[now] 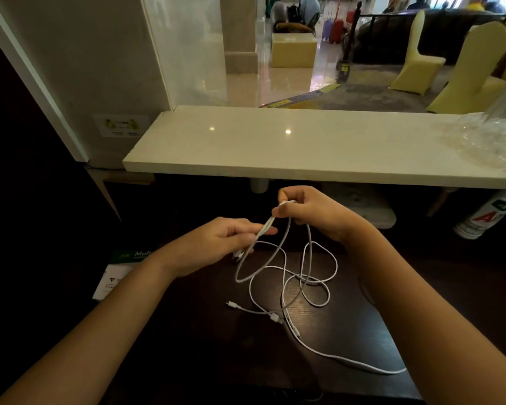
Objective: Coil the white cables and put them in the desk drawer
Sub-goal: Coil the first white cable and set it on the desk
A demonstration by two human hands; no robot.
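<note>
Right, we've got both hands on the thin white charging cables. Our right hand is curled tight round a bunched stretch of cable, held up above the dark wood-grain surface, under the edge of the pale stone counter ledge. Our left hand pinches a short straight run between thumb and fingers, just beside and below-left of the right.

Key relation: the span between the two hands runs diagonally, low-left to high-right, and it's short. Everything else hangs from the right hand and sprawls toward us on the surface in crossed loops. One long tail trails off to the near right, close to our right forearm; a small plug end lies near centre.

So the slack is below and nearer than both hands. We'd judge the left is the feeder, right the coil holder. The loops overlap, so snagging is likely. Can't tell how many cables there are. No drawer in view.

A green-and-white paper packet sits at the far left.
</note>
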